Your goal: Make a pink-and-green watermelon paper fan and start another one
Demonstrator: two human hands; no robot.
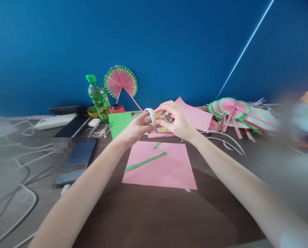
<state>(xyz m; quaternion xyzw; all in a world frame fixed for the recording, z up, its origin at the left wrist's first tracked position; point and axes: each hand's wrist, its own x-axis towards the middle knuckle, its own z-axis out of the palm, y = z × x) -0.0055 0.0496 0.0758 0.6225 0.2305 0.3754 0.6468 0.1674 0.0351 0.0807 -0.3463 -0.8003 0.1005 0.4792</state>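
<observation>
A white roll of tape is held up above the table, with my left hand closed on it and the fingers in its ring. My right hand is at the roll's right side, thumb and fingers apart, their tips close to it. Below both hands a pink sheet lies flat. On it rest a long green strip and a short green strip. A green sheet lies behind my left hand.
A green bottle and a round pink-green paper fan stand near the blue wall. More folded fans lie at the right. Cables and a dark tablet are on the left.
</observation>
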